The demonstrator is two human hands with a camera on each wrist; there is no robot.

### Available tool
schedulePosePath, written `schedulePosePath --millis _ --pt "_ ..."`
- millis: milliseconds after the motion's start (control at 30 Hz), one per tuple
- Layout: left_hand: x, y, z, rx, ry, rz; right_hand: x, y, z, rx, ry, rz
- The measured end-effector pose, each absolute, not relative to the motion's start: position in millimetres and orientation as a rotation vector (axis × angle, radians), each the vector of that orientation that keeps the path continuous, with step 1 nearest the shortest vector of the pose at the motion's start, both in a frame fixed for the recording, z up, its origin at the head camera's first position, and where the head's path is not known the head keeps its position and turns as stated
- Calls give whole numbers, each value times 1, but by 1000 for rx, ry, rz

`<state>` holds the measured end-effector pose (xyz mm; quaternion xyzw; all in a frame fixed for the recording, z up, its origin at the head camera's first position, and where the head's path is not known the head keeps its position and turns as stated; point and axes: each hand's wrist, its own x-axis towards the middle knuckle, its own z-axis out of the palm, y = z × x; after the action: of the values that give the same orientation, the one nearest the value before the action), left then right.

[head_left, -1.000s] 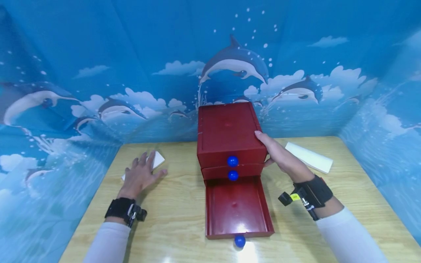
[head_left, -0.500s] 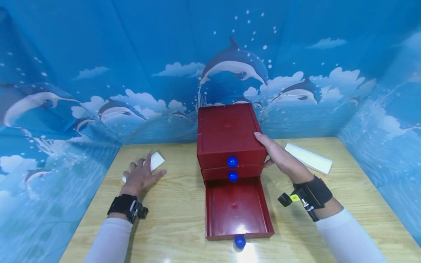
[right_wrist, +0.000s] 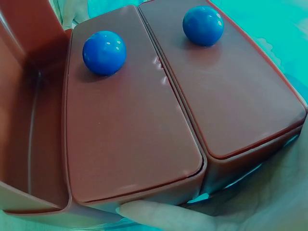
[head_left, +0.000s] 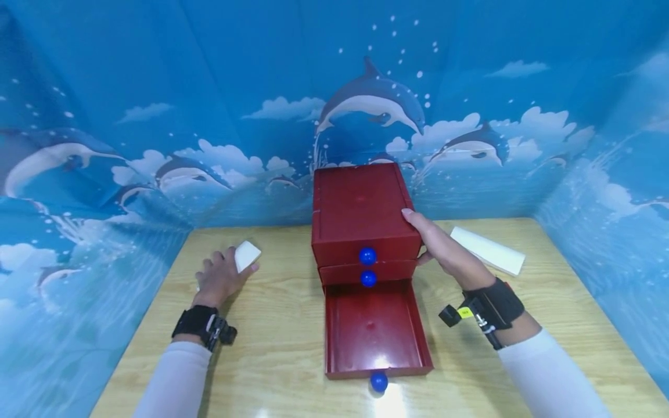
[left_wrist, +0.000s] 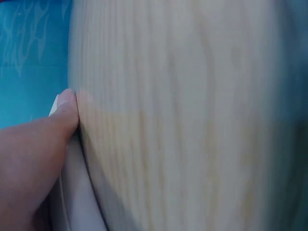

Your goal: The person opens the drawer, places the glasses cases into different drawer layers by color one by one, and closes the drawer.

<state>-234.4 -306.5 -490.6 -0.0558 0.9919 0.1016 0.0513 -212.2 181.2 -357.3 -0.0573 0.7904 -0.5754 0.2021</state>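
Observation:
My left hand grips a white flat slab on the left of the table. The thumb lies along the slab's edge in the left wrist view, while the other fingers are over its far side. At the centre stands a dark red drawer chest with blue ball knobs. Its bottom drawer is pulled out and bare inside; the two upper drawers are closed. My right hand rests against the chest's right side, thumb on the top edge, a straight finger along the side in the right wrist view.
A second white slab lies on the wooden table to the right, behind my right hand. A blue dolphin-print cloth walls off the back and both sides.
The left hand's fingers have drawn in from spread over the white slab to gripping it. The right hand and the drawer chest have kept their places.

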Motion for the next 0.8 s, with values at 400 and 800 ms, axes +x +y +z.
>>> schedulePosePath --millis 400,800 --pt "-225 -299 -491 -67 3106 269 -213 180 -358 -196 2222 -1590" --pt "-214 -297 -482 69 3030 322 -213 182 -357 -182 2213 -1599"
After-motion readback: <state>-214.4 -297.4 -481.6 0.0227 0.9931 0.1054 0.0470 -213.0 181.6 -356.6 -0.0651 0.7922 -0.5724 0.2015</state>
